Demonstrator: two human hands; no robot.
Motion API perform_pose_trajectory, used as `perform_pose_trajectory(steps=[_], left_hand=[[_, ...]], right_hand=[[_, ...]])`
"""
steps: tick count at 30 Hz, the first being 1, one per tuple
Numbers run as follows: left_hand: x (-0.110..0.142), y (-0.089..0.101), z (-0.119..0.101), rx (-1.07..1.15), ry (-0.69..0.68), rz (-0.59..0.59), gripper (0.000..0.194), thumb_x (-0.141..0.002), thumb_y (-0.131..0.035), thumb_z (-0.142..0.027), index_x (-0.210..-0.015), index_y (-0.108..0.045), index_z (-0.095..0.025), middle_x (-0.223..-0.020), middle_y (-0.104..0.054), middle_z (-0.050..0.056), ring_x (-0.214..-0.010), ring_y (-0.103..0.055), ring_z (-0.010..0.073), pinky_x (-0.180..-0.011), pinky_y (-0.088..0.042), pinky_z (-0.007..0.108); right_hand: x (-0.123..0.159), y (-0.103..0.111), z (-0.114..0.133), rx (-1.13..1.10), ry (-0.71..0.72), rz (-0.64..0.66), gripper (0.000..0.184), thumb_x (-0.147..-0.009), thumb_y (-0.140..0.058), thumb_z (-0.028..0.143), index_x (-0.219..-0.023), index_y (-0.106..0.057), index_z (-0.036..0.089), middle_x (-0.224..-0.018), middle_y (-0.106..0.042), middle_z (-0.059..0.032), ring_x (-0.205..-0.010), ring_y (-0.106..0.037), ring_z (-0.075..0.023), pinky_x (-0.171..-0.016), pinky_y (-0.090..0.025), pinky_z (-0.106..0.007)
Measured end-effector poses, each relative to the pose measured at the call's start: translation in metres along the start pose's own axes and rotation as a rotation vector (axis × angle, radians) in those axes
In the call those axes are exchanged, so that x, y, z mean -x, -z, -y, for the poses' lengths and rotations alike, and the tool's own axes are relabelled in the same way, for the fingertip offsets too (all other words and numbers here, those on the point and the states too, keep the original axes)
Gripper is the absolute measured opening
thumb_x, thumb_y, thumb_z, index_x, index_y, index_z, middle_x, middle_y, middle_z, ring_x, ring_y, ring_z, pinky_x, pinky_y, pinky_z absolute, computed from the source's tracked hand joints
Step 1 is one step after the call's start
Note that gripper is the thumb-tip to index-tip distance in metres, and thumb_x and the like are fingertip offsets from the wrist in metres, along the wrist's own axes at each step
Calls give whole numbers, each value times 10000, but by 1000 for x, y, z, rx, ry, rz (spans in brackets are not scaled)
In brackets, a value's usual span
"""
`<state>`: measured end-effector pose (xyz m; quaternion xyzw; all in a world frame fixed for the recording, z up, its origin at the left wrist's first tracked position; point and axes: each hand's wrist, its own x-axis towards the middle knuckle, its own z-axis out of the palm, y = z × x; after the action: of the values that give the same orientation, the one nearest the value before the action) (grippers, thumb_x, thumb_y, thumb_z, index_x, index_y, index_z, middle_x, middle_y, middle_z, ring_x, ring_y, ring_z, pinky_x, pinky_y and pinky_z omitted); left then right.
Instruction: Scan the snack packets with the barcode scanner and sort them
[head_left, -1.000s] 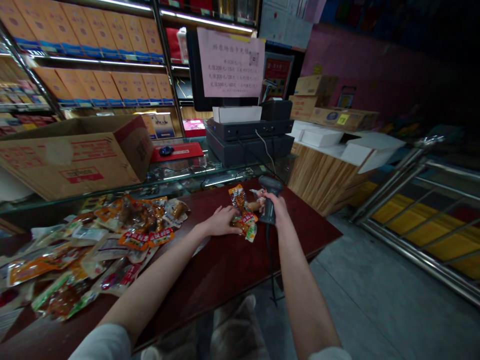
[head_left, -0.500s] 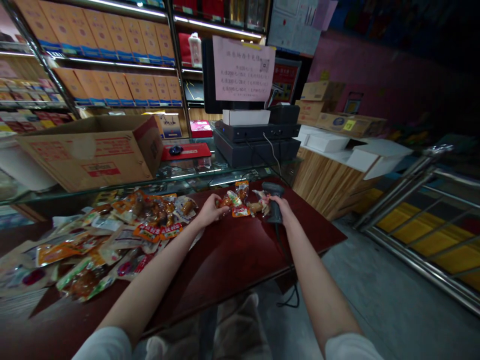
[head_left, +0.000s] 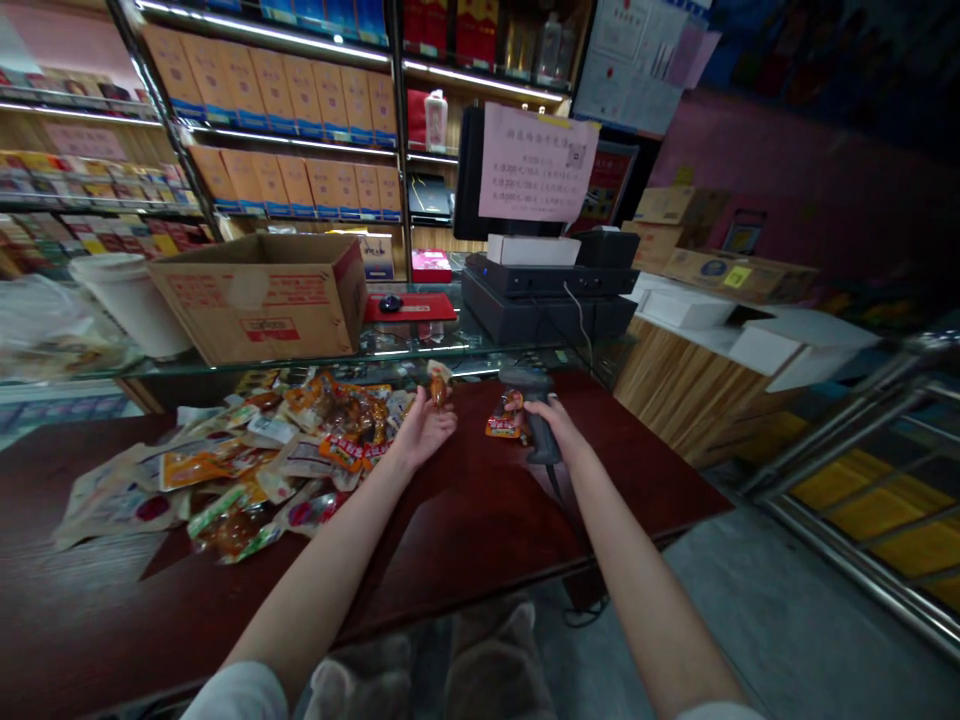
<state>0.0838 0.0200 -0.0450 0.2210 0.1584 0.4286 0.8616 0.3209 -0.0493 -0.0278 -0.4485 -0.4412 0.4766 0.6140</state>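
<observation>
My left hand [head_left: 427,430] is turned palm up above the dark red table, its fingers closed on a small clear-wrapped brown snack packet [head_left: 438,388]. My right hand [head_left: 559,425] is wrapped round the handle of a dark grey barcode scanner [head_left: 538,430], whose cable runs down toward the table's front edge. Just left of the scanner, at my right fingertips, is an orange-and-red snack packet [head_left: 502,425]; whether the fingers touch it I cannot tell. A heap of mixed snack packets [head_left: 300,440] lies on the table left of my left hand.
Behind the table stand an open cardboard box [head_left: 262,300], a white bucket [head_left: 135,300] and a red mat [head_left: 420,307] with a mouse. A monitor [head_left: 469,175] bearing a pink sign rises above black till equipment [head_left: 540,305]. A metal railing [head_left: 847,520] is at right.
My left hand has turned palm up and lifted a packet off the table. The scanner has shifted left relative to my right hand, and fewer packets show between the hands. The view has swung left.
</observation>
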Motion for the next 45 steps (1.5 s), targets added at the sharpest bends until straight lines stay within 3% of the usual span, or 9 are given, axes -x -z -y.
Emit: perform_pose_trajectory(steps=[6,11,16,22,26,33,38,42,45], left_hand=[[4,10,-9,-66,72,57,462,-950,-501,-579,-990,-693,-162,-790,-628,61,-481,-395,50,-406,-320,168],[-8,24,-7,-254,-82,-68,428,-932,-543,-577,-1028,-702,-191,-1064,-708,78,-790,-669,140,-719,-529,269],[-17,32,1,-254,-199,-104,334,-929,-605,-496,-1125,-648,-229,-1221,-695,63,-988,-680,154,-879,-498,283],[-18,28,2,-224,-305,-65,366,-906,-667,-437,-1198,-564,-242,-1233,-696,82,-1172,-646,197,-981,-484,323],[-17,26,3,-233,-302,-58,384,-905,-669,-434,-1209,-560,-227,-1304,-664,106,-1255,-606,223,-1068,-446,372],[-18,27,5,-261,-293,-56,371,-900,-673,-436,-1177,-583,-207,-1313,-660,119,-1216,-630,216,-1136,-400,400],[-17,27,7,-348,-371,-66,391,-877,-694,-455,-1164,-580,-216,-1172,-708,88,-1145,-664,212,-1113,-409,404],[-16,22,1,-582,-473,-135,364,-911,-619,-472,-1174,-583,-222,-1065,-698,67,-1108,-660,226,-1072,-433,410],[-8,13,-13,-1118,-697,-336,387,-936,-560,-378,-1292,-565,-226,-1213,-640,110,-1207,-575,264,-1097,-386,416]], right_hand=[[-5,-30,-10,-71,-14,179,296,-684,-719,332,-924,-708,158,-890,-775,-76,-522,-603,-125,-559,-498,-278],[-4,-31,-26,-133,-68,171,298,-693,-708,331,-946,-671,178,-913,-763,-59,-431,-493,-81,-458,-448,-257],[5,-25,-29,-184,-164,274,322,-706,-723,329,-976,-646,170,-953,-748,-72,-378,-410,-45,-347,-338,-214],[10,-30,-35,-139,-277,433,348,-745,-762,330,-1027,-620,184,-924,-745,-58,-387,-430,-47,-346,-341,-200],[10,-33,-40,-158,-258,423,349,-735,-780,332,-1003,-606,193,-951,-736,-47,-388,-423,-37,-336,-338,-192],[10,-34,-37,-174,-273,398,335,-725,-786,301,-979,-600,188,-784,-641,37,-381,-425,-32,-334,-343,-184],[9,-32,-35,-185,-260,391,325,-704,-774,304,-946,-589,192,-837,-695,7,-360,-422,-39,-321,-319,-196],[9,-29,-32,-182,-227,363,316,-710,-755,312,-955,-601,185,-912,-729,-32,-361,-428,-40,-329,-337,-203],[7,-26,-30,-191,-201,315,307,-717,-747,310,-958,-613,176,-917,-733,-38,-367,-432,-42,-334,-349,-208]])
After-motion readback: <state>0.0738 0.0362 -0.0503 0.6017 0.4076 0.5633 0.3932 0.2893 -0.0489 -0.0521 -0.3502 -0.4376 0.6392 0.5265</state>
